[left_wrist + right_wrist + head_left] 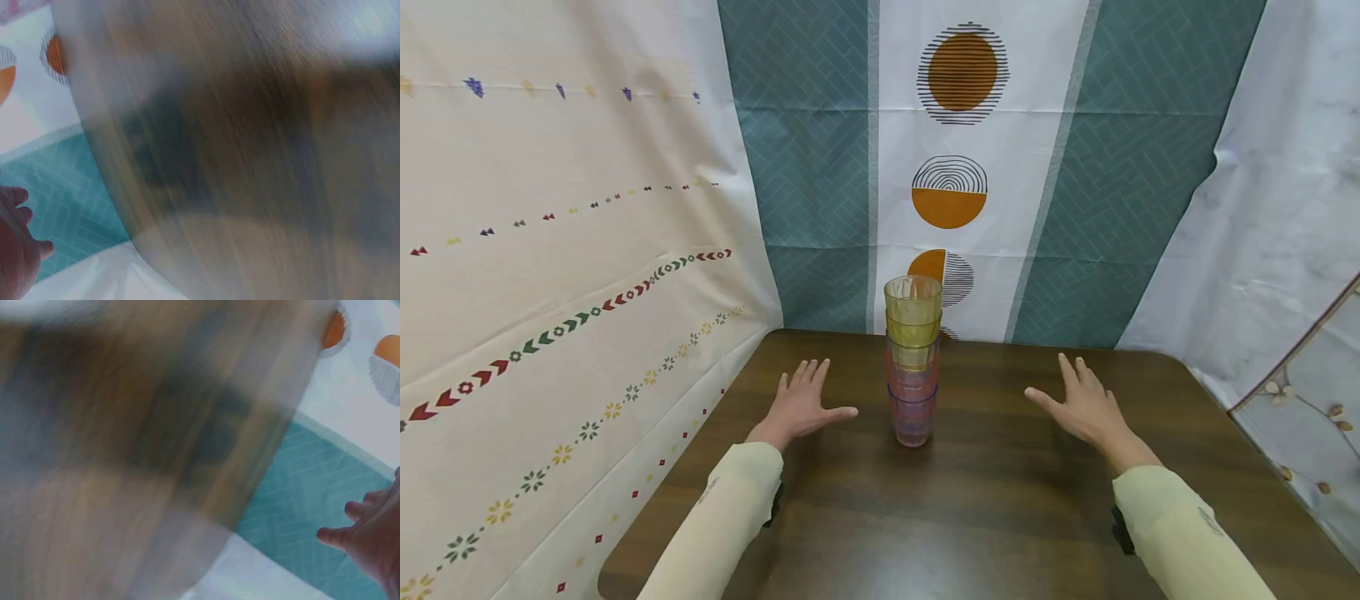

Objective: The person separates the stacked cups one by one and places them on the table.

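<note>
A tall stack of nested clear plastic cups [913, 358] stands upright near the middle of the dark wooden table, yellow ones on top and pink and purple ones below. To its left is my left hand [799, 404], fingers spread and thumb toward the stack, apart from it. My right hand [1084, 408] hovers farther off on the other side, its fingers also spread. Neither hand holds anything. At the edges of the wrist views, part of the left hand [19, 244] and part of the right hand [372, 540] show.
The brown table [917, 517] has rounded corners. Behind it hangs a teal and white cloth [820, 167] with orange circles. A cream patterned cloth [587, 275] drapes along the left, and a white marbled cloth [1277, 217] covers the right side.
</note>
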Demonstrator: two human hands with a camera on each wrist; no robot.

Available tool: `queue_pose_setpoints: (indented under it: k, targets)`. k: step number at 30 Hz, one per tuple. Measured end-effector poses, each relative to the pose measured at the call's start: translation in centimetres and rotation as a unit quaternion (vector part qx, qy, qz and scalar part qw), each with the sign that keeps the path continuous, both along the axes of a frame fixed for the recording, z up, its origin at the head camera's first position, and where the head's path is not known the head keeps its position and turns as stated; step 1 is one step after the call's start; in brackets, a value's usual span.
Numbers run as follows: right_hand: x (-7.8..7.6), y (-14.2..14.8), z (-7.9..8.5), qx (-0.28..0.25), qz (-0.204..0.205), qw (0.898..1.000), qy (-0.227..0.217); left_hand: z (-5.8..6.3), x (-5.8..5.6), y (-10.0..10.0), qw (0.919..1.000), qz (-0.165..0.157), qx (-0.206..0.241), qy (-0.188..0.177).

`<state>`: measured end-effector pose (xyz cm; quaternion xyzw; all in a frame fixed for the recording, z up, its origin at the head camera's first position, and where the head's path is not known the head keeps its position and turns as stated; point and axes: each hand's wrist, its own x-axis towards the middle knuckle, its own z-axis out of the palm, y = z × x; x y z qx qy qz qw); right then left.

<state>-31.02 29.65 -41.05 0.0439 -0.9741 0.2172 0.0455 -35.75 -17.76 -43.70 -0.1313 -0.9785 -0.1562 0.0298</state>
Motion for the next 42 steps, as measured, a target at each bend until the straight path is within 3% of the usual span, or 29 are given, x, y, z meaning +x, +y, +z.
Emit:
queue_pose_setpoints:
  k: [7,13,23,34,42]
  targets:
    - [-0.7,-1.7,1.8,-0.007,0.022,1.000,0.013,0.6,0.0,2.3,0.9979,-0.015,0.062,-0.009]
    - [-1.0,-3.1,3.0,-0.010,0.029,0.999,0.018,1.3,0.0,4.1,0.9897,-0.025,0.139,-0.020]
    - [-1.4,-5.8,6.0,-0.026,0.047,0.998,0.031,3.2,0.0,7.2,0.9620,-0.045,0.265,-0.048]
    - [-2.0,-8.6,9.1,-0.067,0.078,0.994,0.040,5.5,0.1,9.3,0.9452,-0.046,0.318,-0.056]
    - [-2.3,-11.3,10.8,-0.119,0.103,0.987,0.044,5.5,-0.1,9.8,0.9257,-0.081,0.365,-0.060]
